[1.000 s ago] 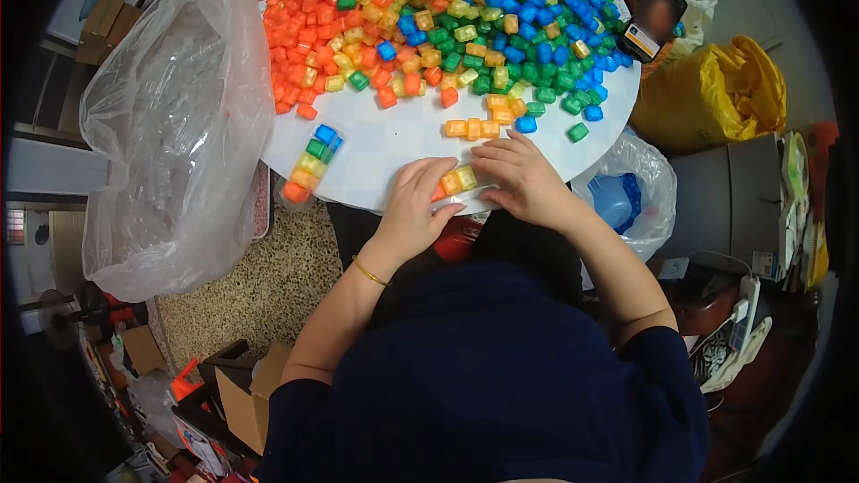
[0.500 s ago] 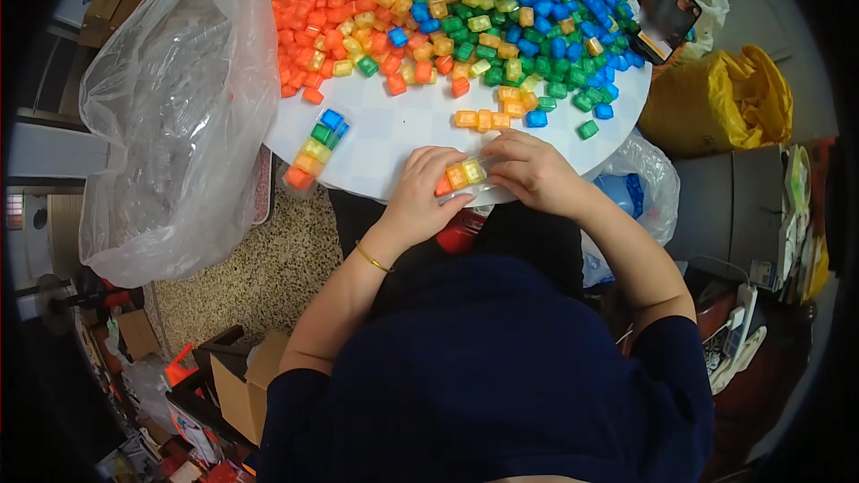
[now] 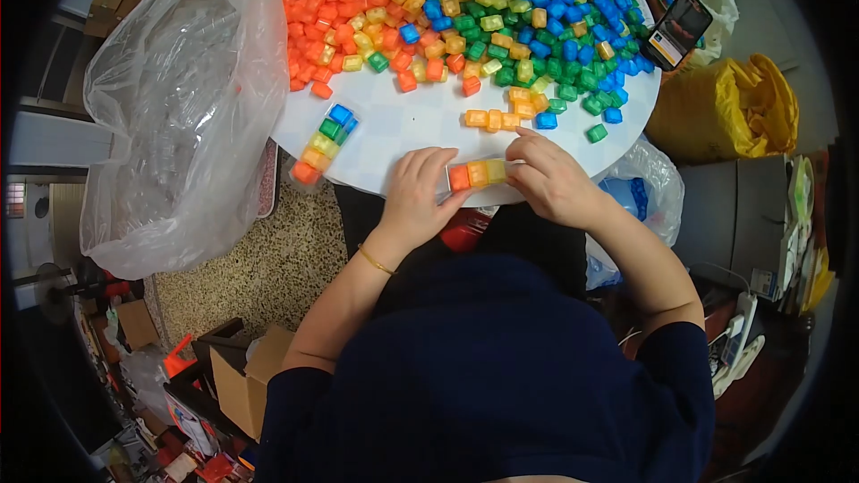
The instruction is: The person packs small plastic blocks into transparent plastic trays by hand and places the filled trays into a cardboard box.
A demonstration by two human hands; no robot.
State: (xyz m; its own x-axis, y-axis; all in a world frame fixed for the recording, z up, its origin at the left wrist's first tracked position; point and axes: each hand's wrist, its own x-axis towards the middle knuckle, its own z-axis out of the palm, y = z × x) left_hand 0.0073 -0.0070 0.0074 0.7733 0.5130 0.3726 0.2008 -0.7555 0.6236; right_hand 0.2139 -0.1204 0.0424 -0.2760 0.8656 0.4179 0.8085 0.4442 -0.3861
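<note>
At the near edge of the table I have a small clear plastic case [image 3: 477,174] holding a row of red, orange and yellow translucent cubes. My left hand [image 3: 416,192] grips its left end, thumb below and fingers above. The fingers of my right hand [image 3: 553,181] are bent together at the yellow end and hide that end of the row. To the left lies another clear case [image 3: 325,143], filled with red, orange, yellow, green and blue cubes. Just beyond my right hand sits a cluster of loose orange cubes [image 3: 494,120] beside a blue cube [image 3: 547,121].
A big heap of coloured cubes [image 3: 465,22] covers the far part of the round white table [image 3: 394,125]. A large clear plastic bag [image 3: 183,125] stands at the left. On the right are a phone [image 3: 678,29], a yellow bag [image 3: 729,112] and a white plastic bag [image 3: 658,188].
The view has shifted slightly. More of the red cube shows as my left fingers sit farther back along the case. My right fingers now cover more of the yellow end.
</note>
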